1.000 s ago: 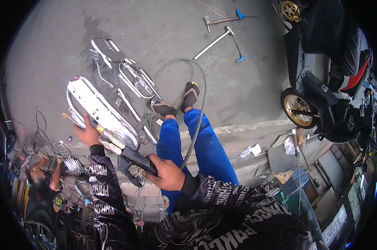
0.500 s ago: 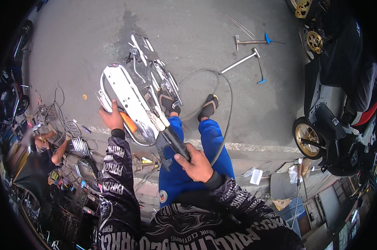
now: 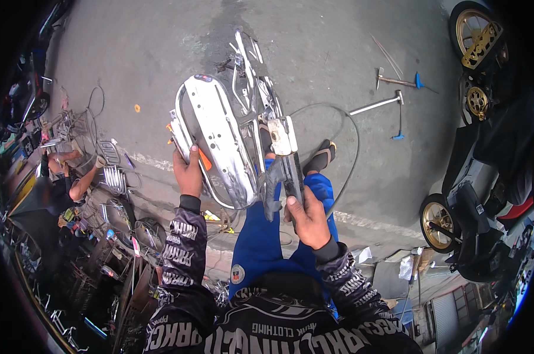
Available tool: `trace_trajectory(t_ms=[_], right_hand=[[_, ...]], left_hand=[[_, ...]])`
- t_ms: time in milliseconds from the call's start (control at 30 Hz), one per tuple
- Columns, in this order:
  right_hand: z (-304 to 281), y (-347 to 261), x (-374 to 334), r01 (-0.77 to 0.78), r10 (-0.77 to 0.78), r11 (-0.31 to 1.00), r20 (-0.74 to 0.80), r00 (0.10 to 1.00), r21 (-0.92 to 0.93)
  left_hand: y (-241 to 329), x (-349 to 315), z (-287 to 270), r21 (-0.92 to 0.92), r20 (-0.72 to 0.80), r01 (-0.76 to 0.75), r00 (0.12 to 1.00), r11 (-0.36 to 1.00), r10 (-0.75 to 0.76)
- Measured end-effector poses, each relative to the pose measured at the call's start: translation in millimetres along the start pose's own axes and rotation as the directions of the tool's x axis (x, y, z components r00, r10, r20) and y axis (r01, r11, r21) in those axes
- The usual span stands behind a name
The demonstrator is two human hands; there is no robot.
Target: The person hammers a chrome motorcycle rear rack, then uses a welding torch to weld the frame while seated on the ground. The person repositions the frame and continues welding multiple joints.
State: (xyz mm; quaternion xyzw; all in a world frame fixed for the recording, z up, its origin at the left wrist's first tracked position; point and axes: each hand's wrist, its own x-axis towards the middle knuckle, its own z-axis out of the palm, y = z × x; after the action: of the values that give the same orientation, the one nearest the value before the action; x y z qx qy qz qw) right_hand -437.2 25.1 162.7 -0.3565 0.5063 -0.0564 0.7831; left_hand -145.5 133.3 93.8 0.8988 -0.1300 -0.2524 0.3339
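Note:
A long silver metal plate [image 3: 217, 127] with several small holes and a bent tube rim is in front of me. My left hand [image 3: 187, 171] is closed on its left edge, next to an orange piece [image 3: 205, 160] partly behind the rim. My right hand [image 3: 308, 219] grips the lower end of a dark bar-shaped grip [image 3: 292, 177] topped by a pale block [image 3: 283, 137]. A dark grey stub [image 3: 272, 187] hangs beside that grip. How these parts join the plate is hidden. Just beyond lies a silver tube frame [image 3: 252, 74], partly overlapped by the plate.
A grey cable [image 3: 356, 147] loops over the pavement. To the right lie a hammer [image 3: 397, 81] and a T-shaped metal tool [image 3: 378, 104]. Motorcycles [image 3: 473, 206] stand along the right. At left sits another person [image 3: 72, 171] among metal parts.
The plate has turned steeper, and the pale block now sits beside its right edge instead of over its lower end. Both hands keep their hold. The whole view has shifted, moving the floor tools rightward.

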Motion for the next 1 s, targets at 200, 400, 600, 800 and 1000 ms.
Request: trace_trajectory(t_ms=[200,400,600,800,1000], right_hand=[[9.0,5.6,-1.7,-0.026,0.026,0.999,-0.002,1.0,-0.025],[15.5,-1.3,-7.1,-0.012,0.011,1.0,-0.057,0.998,-0.019],[26.6,-5.5,0.4,0.053,-0.059,0.994,-0.063,0.996,-0.093],[37.2,-1.3,5.9,0.096,-0.105,0.983,-0.054,0.993,-0.154],[26.5,-3.9,15.7,0.111,-0.123,0.969,-0.044,0.991,-0.22]], left_hand=[[-8.4,-14.1,1.7,-0.141,0.044,0.003,0.999,0.99,0.003],[-8.1,-25.6,-3.8,-0.281,0.16,0.076,0.987,0.957,-0.031],[-27.9,-52.5,-13.2,-0.332,0.198,0.236,0.964,0.914,-0.177],[-76.8,-126.0,1.9,-0.76,0.078,0.387,0.852,0.522,-0.517],[-82.4,-204.0,42.1,0.542,0.33,-0.034,0.927,0.84,-0.175]])
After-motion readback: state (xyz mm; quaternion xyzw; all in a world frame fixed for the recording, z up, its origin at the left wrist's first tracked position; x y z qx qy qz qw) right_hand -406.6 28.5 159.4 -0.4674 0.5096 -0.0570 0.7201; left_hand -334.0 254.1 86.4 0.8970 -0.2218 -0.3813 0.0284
